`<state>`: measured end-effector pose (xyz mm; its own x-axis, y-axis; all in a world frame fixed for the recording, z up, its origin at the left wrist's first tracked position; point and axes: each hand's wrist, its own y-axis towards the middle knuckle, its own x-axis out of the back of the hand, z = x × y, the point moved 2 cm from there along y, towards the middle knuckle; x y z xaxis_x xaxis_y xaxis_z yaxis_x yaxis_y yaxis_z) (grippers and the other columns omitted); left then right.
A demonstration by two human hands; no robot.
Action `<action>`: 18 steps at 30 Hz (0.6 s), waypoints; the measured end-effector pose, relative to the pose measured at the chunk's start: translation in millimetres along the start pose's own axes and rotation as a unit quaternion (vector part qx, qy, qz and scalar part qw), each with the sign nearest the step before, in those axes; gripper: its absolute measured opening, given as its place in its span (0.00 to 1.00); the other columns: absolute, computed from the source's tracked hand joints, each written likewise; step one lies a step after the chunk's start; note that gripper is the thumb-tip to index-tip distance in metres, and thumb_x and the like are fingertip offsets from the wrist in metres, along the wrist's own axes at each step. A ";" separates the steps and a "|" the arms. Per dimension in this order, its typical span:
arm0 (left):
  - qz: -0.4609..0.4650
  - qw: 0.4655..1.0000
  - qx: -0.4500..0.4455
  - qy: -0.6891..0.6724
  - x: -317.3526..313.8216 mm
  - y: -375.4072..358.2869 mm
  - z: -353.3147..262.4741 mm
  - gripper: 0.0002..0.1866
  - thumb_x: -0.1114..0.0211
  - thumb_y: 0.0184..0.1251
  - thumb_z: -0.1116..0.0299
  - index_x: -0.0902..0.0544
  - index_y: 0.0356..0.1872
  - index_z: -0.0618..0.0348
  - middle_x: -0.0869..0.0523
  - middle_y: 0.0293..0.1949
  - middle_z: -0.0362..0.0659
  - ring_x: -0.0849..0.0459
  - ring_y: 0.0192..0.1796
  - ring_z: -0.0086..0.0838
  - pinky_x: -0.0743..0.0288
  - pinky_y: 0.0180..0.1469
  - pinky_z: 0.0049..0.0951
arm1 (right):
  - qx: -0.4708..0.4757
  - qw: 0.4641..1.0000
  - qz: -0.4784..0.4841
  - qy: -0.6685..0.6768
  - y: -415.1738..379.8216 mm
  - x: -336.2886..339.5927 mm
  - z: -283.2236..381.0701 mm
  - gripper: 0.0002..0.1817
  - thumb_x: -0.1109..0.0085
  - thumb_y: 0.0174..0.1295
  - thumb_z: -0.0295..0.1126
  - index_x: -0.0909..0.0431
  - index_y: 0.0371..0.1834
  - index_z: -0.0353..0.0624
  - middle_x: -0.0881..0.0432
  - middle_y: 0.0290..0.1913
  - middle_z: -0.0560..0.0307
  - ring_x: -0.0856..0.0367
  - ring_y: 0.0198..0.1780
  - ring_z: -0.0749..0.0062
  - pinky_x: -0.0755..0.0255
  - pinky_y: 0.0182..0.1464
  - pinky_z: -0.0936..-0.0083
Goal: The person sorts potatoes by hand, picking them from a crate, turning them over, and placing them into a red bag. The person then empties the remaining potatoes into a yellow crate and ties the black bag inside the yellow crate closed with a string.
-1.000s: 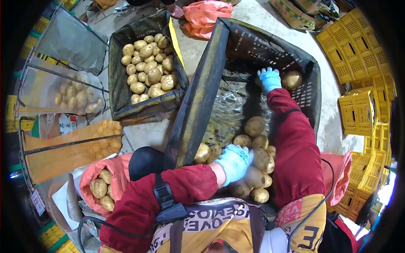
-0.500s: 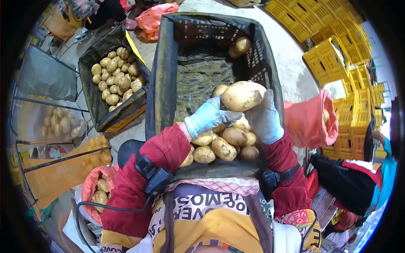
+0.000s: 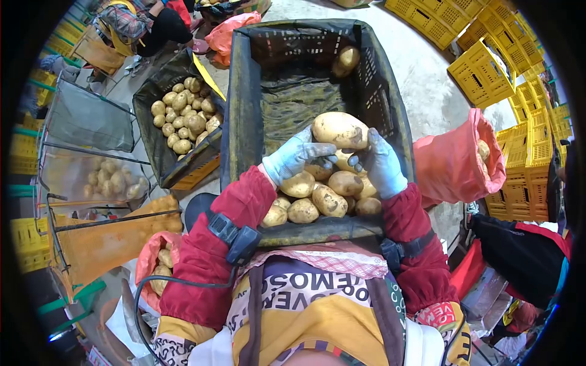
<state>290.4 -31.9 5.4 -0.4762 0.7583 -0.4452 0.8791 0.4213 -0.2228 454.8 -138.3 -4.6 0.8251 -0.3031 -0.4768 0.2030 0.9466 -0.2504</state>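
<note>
A large pale potato with brown dirt specks is held up between my two gloved hands, above the near part of a dark-lined crate. My left hand grips its left end from below, in a light blue glove with greyish fingers. On the other end, the fingers of my right hand close around the potato's right side. Beneath the hands, several smaller potatoes lie piled against the crate's near wall. A couple of potatoes rest in its far right corner.
To the left, another lined crate holds many potatoes. A pink sack stands at the right of my crate, and another sack sits at lower left. Yellow crates are stacked at right. A person is at upper left.
The large potato has shifted a little left and is turned between my hands. My right-hand fingers have moved from behind it to its right end. The whole view has shifted slightly.
</note>
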 end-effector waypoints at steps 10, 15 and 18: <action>0.159 0.974 0.004 -0.160 -2.7 -20.7 -8.9 0.12 0.38 0.62 0.67 0.21 0.45 0.59 0.19 0.41 0.35 0.24 0.43 0.19 0.31 0.47 0.22 | 0.192 0.937 0.060 -0.284 3.7 1.5 -3.0 0.26 0.57 0.70 0.47 0.28 0.54 0.33 0.23 0.52 0.51 0.25 0.53 0.67 0.33 0.57 0.70; 0.148 0.958 -0.100 -0.226 -1.4 -20.2 -11.6 0.28 0.29 0.54 0.67 0.27 0.57 0.60 0.18 0.49 0.43 0.18 0.47 0.31 0.22 0.48 0.28 | 0.092 0.983 0.108 -0.112 2.8 -4.4 -11.1 0.21 0.60 0.72 0.45 0.29 0.54 0.38 0.20 0.40 0.56 0.25 0.34 0.79 0.30 0.36 0.79; 0.021 0.909 -0.277 -0.311 16.5 -48.8 -31.6 0.27 0.33 0.60 0.63 0.29 0.60 0.59 0.18 0.50 0.43 0.19 0.47 0.30 0.22 0.47 0.29 | 0.070 0.976 -0.002 -0.205 7.9 15.0 -24.9 0.23 0.57 0.71 0.48 0.30 0.59 0.42 0.21 0.34 0.57 0.29 0.26 0.79 0.34 0.28 0.84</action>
<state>239.0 -24.2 36.3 -0.1873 0.4242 -0.8860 0.6697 0.7150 0.2007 455.6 -138.1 -34.7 0.9602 -0.2641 -0.0913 0.2527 0.9601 -0.1203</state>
